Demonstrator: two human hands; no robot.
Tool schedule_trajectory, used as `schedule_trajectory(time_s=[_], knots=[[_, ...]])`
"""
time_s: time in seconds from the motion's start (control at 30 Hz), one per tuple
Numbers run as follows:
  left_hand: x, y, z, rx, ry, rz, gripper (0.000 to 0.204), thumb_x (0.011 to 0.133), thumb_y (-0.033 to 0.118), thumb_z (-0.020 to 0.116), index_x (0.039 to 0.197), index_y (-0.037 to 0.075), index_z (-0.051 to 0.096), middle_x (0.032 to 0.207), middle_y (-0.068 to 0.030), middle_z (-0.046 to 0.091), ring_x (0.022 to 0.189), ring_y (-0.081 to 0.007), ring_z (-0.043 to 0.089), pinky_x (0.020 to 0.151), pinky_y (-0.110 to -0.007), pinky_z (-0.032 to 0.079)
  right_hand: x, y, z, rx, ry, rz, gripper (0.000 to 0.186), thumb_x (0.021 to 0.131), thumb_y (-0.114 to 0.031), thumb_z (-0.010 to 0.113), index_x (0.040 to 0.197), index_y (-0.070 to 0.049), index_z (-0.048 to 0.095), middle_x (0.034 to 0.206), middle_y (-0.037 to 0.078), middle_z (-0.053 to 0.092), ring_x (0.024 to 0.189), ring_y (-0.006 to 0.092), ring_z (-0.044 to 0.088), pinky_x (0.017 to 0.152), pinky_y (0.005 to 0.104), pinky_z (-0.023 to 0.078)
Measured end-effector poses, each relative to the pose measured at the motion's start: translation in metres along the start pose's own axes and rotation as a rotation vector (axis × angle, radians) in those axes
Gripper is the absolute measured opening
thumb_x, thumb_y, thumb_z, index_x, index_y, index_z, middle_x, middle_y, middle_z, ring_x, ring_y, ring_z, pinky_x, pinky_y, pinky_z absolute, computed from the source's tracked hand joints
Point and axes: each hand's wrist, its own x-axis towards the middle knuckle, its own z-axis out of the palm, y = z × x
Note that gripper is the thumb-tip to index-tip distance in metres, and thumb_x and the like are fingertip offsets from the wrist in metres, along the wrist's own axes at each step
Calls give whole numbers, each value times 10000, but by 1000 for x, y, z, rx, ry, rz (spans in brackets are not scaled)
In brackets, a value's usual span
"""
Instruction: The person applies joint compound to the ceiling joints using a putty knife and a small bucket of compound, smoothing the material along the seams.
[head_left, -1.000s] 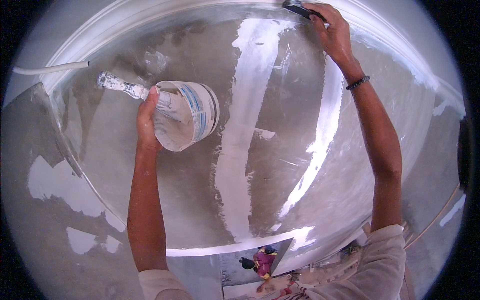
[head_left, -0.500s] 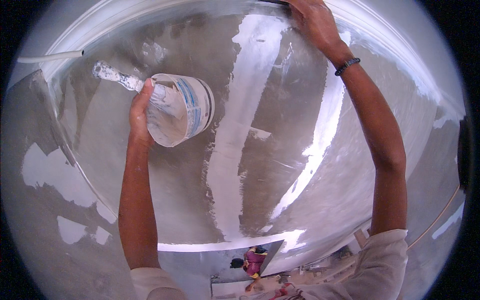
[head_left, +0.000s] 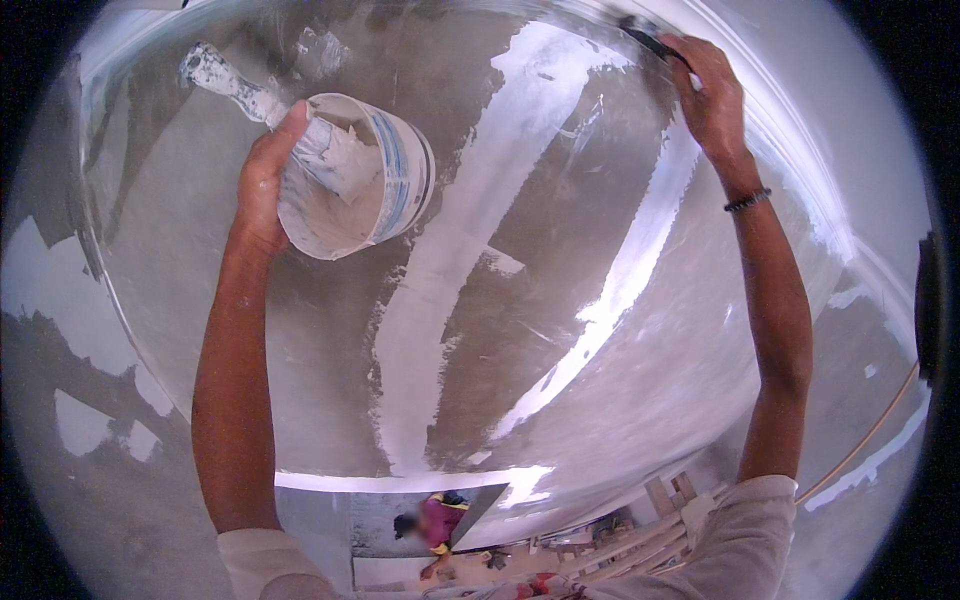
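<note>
My left hand (head_left: 263, 190) is closed on the rim of a white plastic bucket (head_left: 400, 185), which is tipped so that its mouth faces left. Pale filler coats the inside of the bucket. A smeared putty knife (head_left: 235, 85) lies across the rim under my left thumb, its blade inside and its handle sticking out. High on the right, my right hand (head_left: 718, 105) grips a thin, dark-edged filling blade (head_left: 648, 40), slightly blurred, close to the grey surface (head_left: 540, 330) beside the moulding. A white filler band (head_left: 450, 240) runs down that surface.
A second, shiny white band (head_left: 640, 240) lies further right. White moulding (head_left: 790, 150) borders the top and right. Below, a person in a maroon top (head_left: 438, 522) is near an opening, with planks (head_left: 660, 545) to the right. A cable (head_left: 860, 450) hangs at the far right.
My right hand has moved right and down, and its blade now shows more fully. My left hand and the bucket have shifted slightly up in view. The whole view has tilted.
</note>
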Motion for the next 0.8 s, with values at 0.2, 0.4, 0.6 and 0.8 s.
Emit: schedule_trajectory(time_s=[0.2, 0.4, 0.6, 0.8], knots=[[2, -2, -9, 45, -18, 10, 582, 838, 489, 601, 1122, -18, 574, 1030, -122, 629, 929, -223, 609, 891, -351, 450, 60, -57, 22, 165, -29, 31, 169, 787, 6, 581, 936, -51, 637, 919, 128, 638, 891, 306, 592, 776, 409, 492], [3, -4, -5, 36, -58, 31, 601, 828, 510, 603, 1119, -15, 581, 1063, -131, 625, 958, -227, 611, 880, -361, 463, 33, -18, 28, -55, 4, -37, 262, 856, -74, 619, 1108, -144, 642, 1096, 94, 638, 1001, 264, 600, 872, 354, 489], [-3, -2, -6, 84, -17, 70, 628, 831, 526, 592, 1153, -13, 568, 1072, -139, 622, 960, -232, 616, 898, -366, 470, -37, 44, -8, -109, -86, 154, 287, 837, -21, 616, 1110, -108, 633, 1080, 117, 638, 989, 278, 612, 846, 365, 505], [17, -16, -23, -61, 1, -4, 592, 822, 492, 625, 1194, 37, 556, 1141, -101, 604, 1037, -241, 577, 963, -366, 412, -42, 30, -28, -51, -46, 195, 287, 837, -20, 621, 1108, -112, 629, 1057, 109, 646, 970, 265, 623, 845, 363, 509]])
